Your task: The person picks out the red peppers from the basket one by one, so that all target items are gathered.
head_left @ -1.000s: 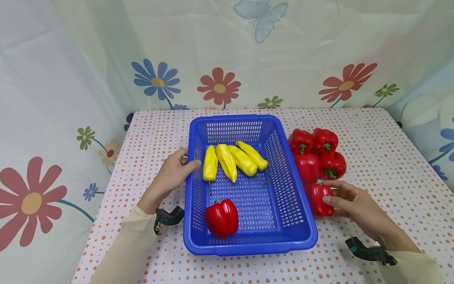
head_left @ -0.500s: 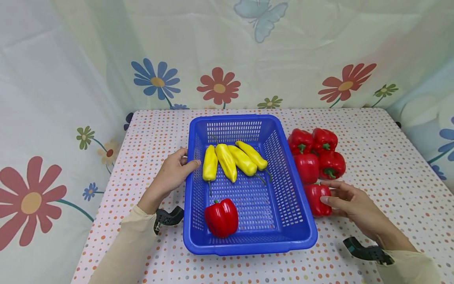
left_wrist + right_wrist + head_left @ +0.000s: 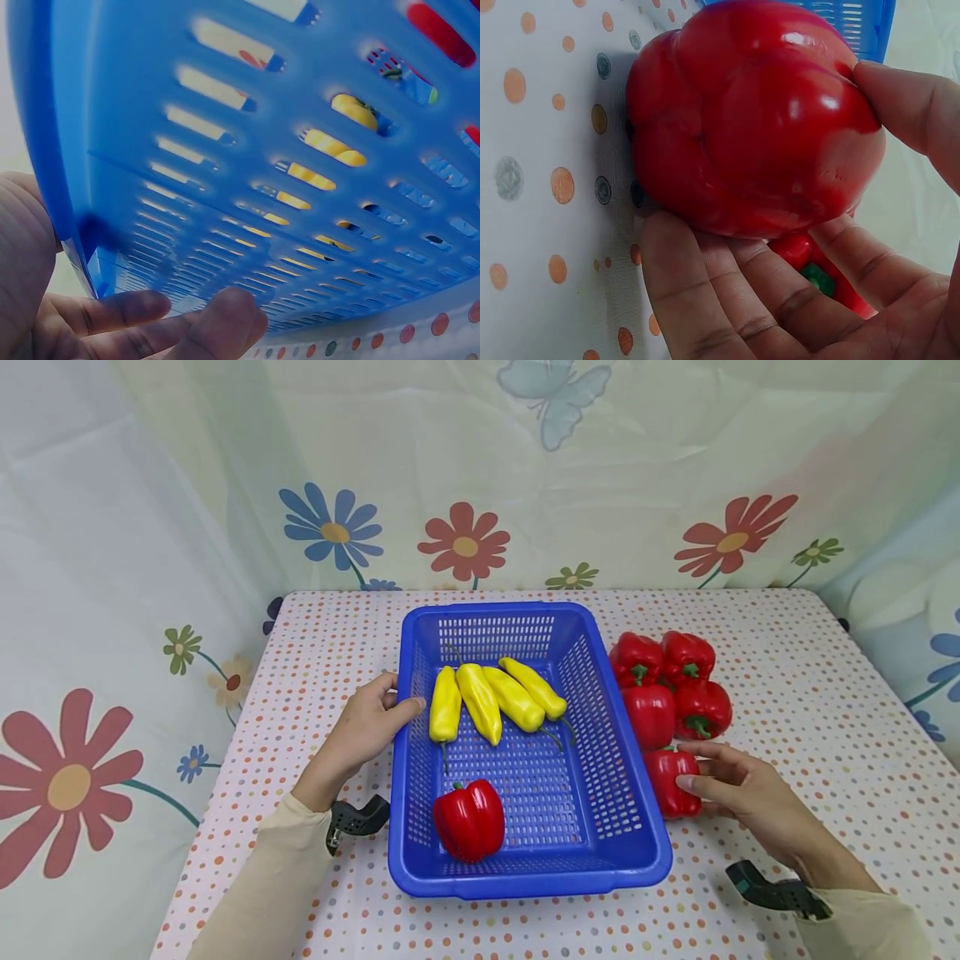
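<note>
My left hand grips the left rim of a blue plastic basket, thumb over the edge. In the left wrist view, fingers lie along the outside of the slotted wall. On the table at the basket's right side, my right hand holds a red bell pepper between thumb and fingers. The right wrist view shows the bell pepper's lobed end close up, resting on the cloth. Inside the basket lie several long yellow peppers at the back and one red bell pepper near the front left.
Several more red bell peppers sit bunched to the right of the basket, behind the held one. A dotted cloth covers the table. A flower-printed curtain hangs behind and at both sides.
My right hand and the bell pepper it holds have shifted very slightly left toward the basket. My left hand and the basket stay where they were.
</note>
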{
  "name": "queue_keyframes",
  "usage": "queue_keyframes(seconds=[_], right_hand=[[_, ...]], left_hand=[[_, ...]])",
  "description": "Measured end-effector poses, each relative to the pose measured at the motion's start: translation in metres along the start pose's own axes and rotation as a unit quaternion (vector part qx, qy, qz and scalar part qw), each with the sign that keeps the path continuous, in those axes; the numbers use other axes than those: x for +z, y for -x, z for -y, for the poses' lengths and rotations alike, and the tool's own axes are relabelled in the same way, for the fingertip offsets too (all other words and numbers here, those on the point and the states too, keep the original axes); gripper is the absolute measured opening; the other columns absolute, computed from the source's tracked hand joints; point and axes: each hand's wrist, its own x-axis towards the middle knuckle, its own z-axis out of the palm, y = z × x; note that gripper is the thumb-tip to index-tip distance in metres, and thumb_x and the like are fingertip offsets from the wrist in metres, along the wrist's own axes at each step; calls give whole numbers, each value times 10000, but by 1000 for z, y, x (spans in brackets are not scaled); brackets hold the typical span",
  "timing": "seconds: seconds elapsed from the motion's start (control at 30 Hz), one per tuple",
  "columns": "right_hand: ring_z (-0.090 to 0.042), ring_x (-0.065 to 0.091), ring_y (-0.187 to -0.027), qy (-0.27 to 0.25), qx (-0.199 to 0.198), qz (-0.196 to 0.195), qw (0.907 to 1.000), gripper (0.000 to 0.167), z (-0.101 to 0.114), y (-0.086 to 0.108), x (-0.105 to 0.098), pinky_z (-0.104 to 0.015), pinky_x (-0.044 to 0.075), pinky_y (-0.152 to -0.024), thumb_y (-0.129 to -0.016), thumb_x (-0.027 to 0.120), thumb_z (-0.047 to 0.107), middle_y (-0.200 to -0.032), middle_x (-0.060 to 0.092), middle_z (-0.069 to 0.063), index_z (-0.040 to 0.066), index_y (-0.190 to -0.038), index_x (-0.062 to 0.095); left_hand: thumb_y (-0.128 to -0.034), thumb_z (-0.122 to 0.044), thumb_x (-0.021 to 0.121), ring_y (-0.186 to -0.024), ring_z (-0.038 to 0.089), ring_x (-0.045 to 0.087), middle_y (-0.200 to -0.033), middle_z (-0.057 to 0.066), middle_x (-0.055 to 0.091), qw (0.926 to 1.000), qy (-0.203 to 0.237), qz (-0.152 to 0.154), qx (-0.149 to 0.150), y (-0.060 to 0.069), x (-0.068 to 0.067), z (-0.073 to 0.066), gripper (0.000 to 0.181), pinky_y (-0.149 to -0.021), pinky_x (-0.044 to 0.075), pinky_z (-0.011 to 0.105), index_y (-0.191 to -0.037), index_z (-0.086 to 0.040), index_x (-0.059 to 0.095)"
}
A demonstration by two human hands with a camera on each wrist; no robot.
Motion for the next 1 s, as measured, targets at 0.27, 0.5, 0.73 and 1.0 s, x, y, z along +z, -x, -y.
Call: queue_keyframes(seconds=[0.27, 0.5, 0.73, 1.0], right_hand=[[-238, 632, -1078, 61, 73, -35, 9999, 690, 1, 0, 1, -315, 629, -779, -1052, 631, 334, -1402, 524, -314, -4, -1578, 339], [-228, 635, -1060, 78, 48, -54, 9999, 688, 2, 1, 0, -317, 629, -774, -1053, 629, 332, -1384, 537, -304, -3, -1579, 338], [-224, 638, -1067, 47, 100, -36, 9999, 698, 1, 0, -1, -309, 631, -785, -1056, 624, 336, -1385, 535, -300, -8, -1585, 327], [-227, 646, -1078, 12, 100, -27, 9999, 698, 1, 0, 0, -310, 635, -790, -1059, 620, 333, -1392, 530, -310, -8, -1589, 321]], left_hand=[[-1023, -248, 611, -725, 251, 766, -982, 203, 757, 10000, -19, -8, -3, 0, 0, 1, 406, -635, 655, 351, -1324, 19, 564], [-1025, -246, 610, -733, 259, 769, -1003, 221, 754, 10000, 11, -6, -5, 0, 0, 1, 413, -638, 657, 360, -1329, 29, 556], [-1026, -246, 609, -730, 264, 770, -993, 223, 752, 10000, 29, -1, 19, -1, 0, 2, 423, -635, 658, 365, -1338, 34, 551], [-1028, -248, 607, -742, 269, 773, -1012, 227, 752, 10000, 59, 14, 32, -1, 0, 3, 430, -643, 660, 371, -1346, 35, 547]])
